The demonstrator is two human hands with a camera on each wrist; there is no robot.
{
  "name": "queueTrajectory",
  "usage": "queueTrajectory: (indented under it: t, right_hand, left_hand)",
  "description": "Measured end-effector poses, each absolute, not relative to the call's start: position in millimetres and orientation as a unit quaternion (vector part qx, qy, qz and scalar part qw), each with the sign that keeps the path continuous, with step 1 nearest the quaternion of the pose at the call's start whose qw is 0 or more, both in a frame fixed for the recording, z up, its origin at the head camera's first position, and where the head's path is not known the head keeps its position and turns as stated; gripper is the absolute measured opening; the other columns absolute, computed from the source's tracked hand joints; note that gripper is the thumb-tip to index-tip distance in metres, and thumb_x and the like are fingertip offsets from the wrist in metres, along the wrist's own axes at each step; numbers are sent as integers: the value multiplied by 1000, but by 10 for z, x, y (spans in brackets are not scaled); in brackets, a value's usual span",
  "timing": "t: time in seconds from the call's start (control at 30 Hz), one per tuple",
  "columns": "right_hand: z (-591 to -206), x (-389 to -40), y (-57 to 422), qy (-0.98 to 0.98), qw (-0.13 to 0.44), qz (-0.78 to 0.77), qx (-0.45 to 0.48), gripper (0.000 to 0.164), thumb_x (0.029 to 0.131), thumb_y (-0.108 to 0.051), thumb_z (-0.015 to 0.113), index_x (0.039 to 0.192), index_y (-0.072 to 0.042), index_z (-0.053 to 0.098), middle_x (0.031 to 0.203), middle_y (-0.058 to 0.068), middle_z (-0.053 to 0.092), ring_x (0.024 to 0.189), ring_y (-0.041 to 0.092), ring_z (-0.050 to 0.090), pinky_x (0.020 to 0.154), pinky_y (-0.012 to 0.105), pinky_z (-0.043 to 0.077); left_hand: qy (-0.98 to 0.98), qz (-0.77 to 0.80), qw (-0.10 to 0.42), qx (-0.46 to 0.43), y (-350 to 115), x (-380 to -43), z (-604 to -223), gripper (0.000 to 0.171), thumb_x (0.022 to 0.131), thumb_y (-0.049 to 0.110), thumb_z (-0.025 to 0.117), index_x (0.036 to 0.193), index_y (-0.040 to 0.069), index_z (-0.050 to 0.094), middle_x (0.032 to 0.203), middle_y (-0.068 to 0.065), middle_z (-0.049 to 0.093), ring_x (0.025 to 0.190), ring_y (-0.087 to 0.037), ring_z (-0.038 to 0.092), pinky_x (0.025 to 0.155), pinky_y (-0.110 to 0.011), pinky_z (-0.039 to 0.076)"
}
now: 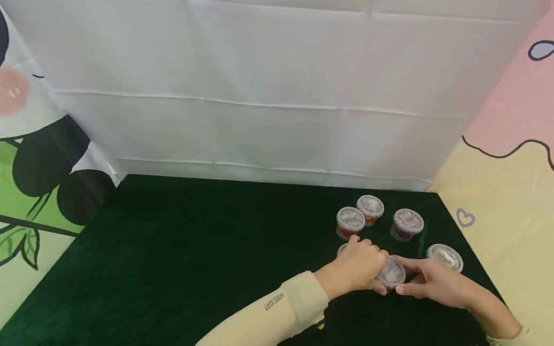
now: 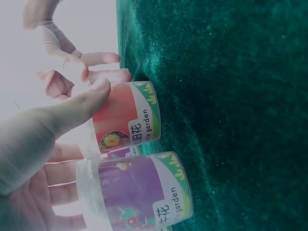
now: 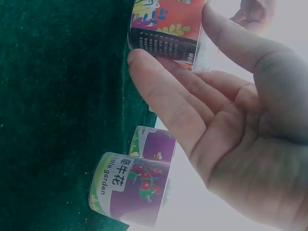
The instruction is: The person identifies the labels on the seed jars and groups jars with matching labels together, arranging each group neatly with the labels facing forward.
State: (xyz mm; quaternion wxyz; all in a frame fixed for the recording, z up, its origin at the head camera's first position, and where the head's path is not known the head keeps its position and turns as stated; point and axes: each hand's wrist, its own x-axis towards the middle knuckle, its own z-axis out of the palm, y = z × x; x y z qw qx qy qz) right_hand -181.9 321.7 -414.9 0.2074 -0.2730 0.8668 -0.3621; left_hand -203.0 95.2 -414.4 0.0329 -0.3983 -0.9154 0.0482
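A small clear tub with a red-orange label and translucent lid (image 1: 391, 273) stands between both hands on the dark green cloth. My left hand (image 1: 358, 265) reaches over it from the left and grips it, thumb (image 2: 82, 108) along its lid edge. Right beside it in the left wrist view is a purple-labelled tub (image 2: 137, 190), in front of the left fingers. In the head view the left hand mostly hides that tub. From the other side, my right hand (image 1: 435, 281) touches the red-labelled tub (image 3: 168, 29) with nearly straight fingers and thumb, palm facing it.
Behind the hands stand two red-labelled tubs (image 1: 370, 209) and a purple-labelled tub (image 1: 407, 225). Another lidded tub (image 1: 445, 257) sits just beyond the right hand. The cloth-covered table (image 1: 194, 253) meets a white backdrop (image 1: 273, 87) at its rear edge.
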Motion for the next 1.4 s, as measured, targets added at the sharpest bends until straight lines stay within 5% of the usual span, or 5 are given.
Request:
queueTrajectory:
  t: [0.63, 1.0, 1.4]
  right_hand:
    - [-4160, -1848, 3229, 867, 206, -369, -264, 71, 98, -24, 69, 151, 11, 36, 62, -11, 44, 51, 3, 41, 48, 24, 39]
    - [-4158, -1840, 3250, 868, 195, -364, -276, 71, 99, -22, 69, 150, 14, 34, 93, -2, 65, 66, 17, 62, 58, 25, 47]
    - [-4113, -1845, 3231, 875, 175, -339, -297, 68, 97, -25, 71, 146, 13, 43, 103, -3, 68, 75, 9, 62, 63, 24, 51]
  left_hand:
    - [-917, 26, 26, -398, 932, -2081, -4138, 71, 80, 70, 71, 133, 24, 64, 116, 9, 70, 102, -10, 58, 97, -35, 46]
    - [-910, 28, 30, -412, 935, -2090, -4113, 67, 81, 71, 70, 130, 25, 65, 115, 11, 70, 99, -8, 57, 93, -33, 44]
    - [-907, 11, 26, -419, 905, -2105, -4169, 68, 81, 72, 68, 131, 26, 65, 114, 13, 70, 98, -7, 55, 89, -31, 43]
